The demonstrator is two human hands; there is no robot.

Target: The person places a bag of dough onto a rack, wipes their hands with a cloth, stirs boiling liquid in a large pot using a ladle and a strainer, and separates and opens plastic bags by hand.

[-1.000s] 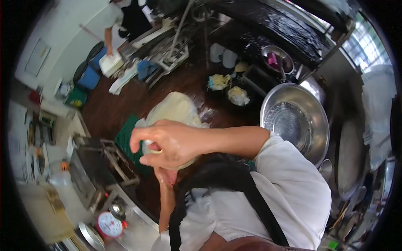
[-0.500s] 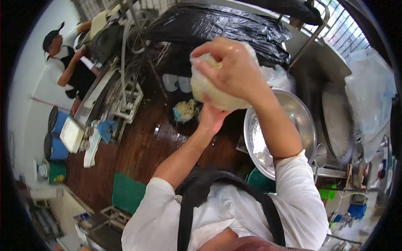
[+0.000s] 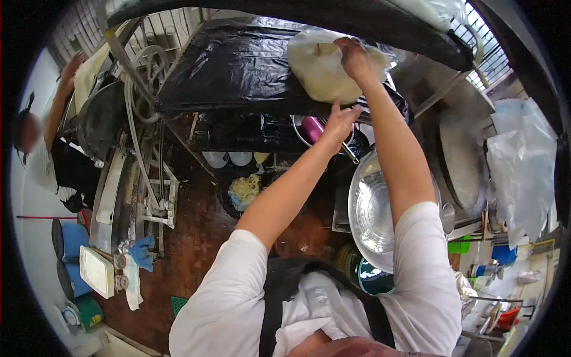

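Biggest thing up front is the table [image 3: 238, 65], top covered w/ shiny blk plastic. Co-worker [image 3: 77, 169] in blk apron is off on the L side, one arm up. Lg steel basin [image 3: 372, 208] sits nearer the body, below the table edge & partly hidden behind the R forearm. Clear plastic [image 3: 522, 175] hangs far R. The bag [image 3: 324, 71], see-thru w/ pale stuff in it, is lying on the blk plastic twd the R end, near edge about at the table's edge. White box [image 3: 96, 272] is way over L. L hand [image 3: 341, 126] is at the bag's near edge, open-ish, fingers apart, not wrapped around anything. R hand [image 3: 354, 56] is on top of the bag, fingers bent; can't tell if it's pinching the plastic or just resting. Blue rag [image 3: 143, 253] by the box, pink cup [image 3: 311, 128] in a pan just under the L hand, tbh.
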